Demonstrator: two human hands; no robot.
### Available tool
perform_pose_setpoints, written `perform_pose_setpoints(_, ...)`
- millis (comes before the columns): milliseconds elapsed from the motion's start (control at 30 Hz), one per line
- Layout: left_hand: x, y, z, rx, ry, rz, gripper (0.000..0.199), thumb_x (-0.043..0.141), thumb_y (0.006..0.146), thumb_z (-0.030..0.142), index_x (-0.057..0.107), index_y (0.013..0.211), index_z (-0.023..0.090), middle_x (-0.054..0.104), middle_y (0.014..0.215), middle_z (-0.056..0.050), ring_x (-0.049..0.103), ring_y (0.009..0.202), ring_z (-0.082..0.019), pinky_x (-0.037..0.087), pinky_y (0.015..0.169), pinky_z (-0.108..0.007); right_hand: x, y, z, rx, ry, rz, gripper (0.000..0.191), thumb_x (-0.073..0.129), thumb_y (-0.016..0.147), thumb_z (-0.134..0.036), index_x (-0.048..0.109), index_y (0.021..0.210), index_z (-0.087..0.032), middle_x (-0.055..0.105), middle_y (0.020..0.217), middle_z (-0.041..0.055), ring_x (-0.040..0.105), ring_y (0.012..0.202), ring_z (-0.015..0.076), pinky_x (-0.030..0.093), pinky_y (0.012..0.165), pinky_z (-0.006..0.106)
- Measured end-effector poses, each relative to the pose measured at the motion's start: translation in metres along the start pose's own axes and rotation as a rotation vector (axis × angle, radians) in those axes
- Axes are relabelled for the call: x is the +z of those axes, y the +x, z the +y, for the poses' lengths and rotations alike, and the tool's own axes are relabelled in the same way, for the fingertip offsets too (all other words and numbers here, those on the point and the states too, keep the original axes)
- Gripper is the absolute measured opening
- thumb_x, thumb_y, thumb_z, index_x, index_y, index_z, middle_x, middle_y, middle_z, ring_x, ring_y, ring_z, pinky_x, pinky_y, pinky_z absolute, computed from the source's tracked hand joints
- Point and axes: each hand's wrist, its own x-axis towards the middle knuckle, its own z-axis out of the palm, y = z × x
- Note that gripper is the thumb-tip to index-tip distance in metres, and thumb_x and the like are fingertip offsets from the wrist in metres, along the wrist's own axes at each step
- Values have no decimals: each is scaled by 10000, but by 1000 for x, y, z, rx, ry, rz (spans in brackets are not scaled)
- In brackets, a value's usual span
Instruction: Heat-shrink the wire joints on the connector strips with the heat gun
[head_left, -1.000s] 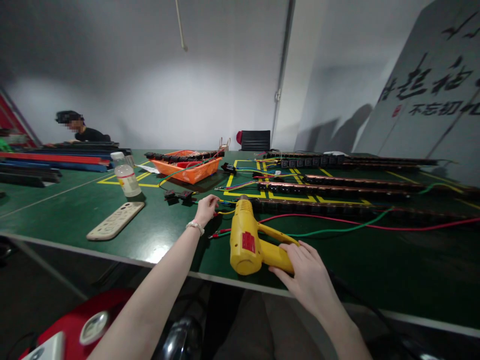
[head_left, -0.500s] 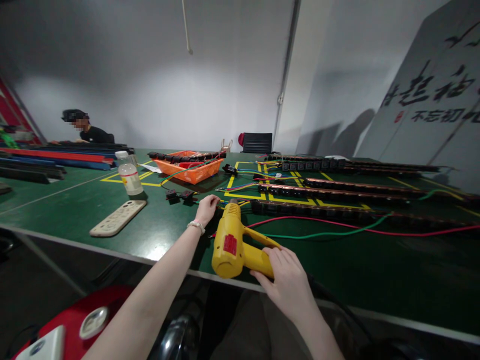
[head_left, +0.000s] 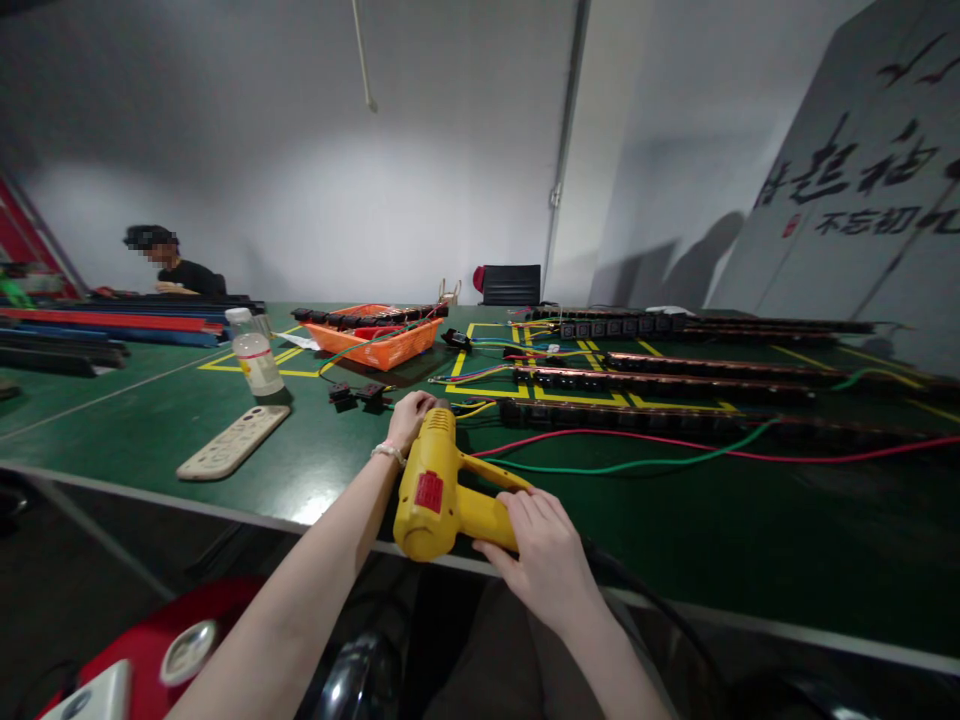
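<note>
Workbench (head_left: 750,550) green spreads beneath long black strips (head_left: 600,414), the nearest lying just past the hands, where its end could take stray heat from a swing to the right. A red cable (head_left: 652,440) and a green cable (head_left: 600,468) curve across the bench near the tool; their insulation might soften if hot air wanders over them. An orange basket (head_left: 401,347), farther back and loaded with another strip, appears at less risk. The yellow heat gun (head_left: 436,500) is held over the bench's near edge, front end pointing away from the wearer; whether it is running cannot be told. Its black cord (head_left: 660,600) trails over the edge, where a snag could jerk the tool off line. The right hand (head_left: 541,550) wraps around the handle, and a loosened grip could let the body tip. The left hand (head_left: 412,418) is extended ahead, fingers drawn in, but the gun hides their tips, so what they pinch, if anything, cannot be told. That closeness looks like the chief hazard: a slight drift leftward could burn skin. Thin yellow wires (head_left: 480,408), just beside the gun's front, could scorch under lingering heat, while a pale bracelet (head_left: 388,452) might catch against the casing.
</note>
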Motion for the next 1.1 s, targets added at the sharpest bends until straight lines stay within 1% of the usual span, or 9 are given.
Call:
perform_pose_setpoints(200,4,1,-5,20,18,14,225,462,853,269,660,820,169,676,863,-59,582,822,-164,440,760,-262,-5,-2,10,-7,5,-2,448,711,711,-397,540,1031,-135,629,925,65,576,897,230,427,915,406)
perform_pose_setpoints(367,7,3,-9,56,41,57,199,485,851,279,656,831,180,679,874,-61,600,830,-172,454,795,-283,-15,-5,23,-16,-56,13,428,687,734,-405,537,1029,-134,631,916,61,582,890,216,427,911,398)
perform_pose_setpoints(533,6,2,-8,45,59,63,184,492,856,265,655,835,185,682,883,-59,612,830,-172,461,780,-275,-26,-13,35,-14,-119,31,383,644,771,-414,540,1014,-138,620,877,53,585,863,203,436,880,384)
perform_pose_setpoints(667,4,1,-4,39,74,56,177,499,857,269,657,844,189,685,896,-58,615,836,-176,458,766,-270,-31,-18,41,-11,-157,54,362,618,789,-428,545,1001,-143,621,877,54,582,866,208,436,858,377)
perform_pose_setpoints(867,5,1,-4,46,84,54,191,482,865,255,659,834,188,679,872,-55,609,813,-172,447,748,-266,-28,-21,38,-15,-197,58,376,635,777,-409,546,1000,-120,610,855,59,572,851,215,431,848,373)
perform_pose_setpoints(1000,6,1,-7,50,76,56,191,484,866,266,655,837,185,675,871,-56,607,814,-170,445,753,-263,-22,-20,30,-16,-212,82,395,624,780,-415,554,1006,-99,608,861,77,568,840,220,429,856,382)
perform_pose_setpoints(1100,7,1,-8,48,77,58,189,481,867,264,650,832,188,676,867,-55,605,817,-168,445,761,-263,-16,-19,22,1,-182,79,390,615,786,-409,553,1012,-98,607,865,83,564,840,223,431,860,393)
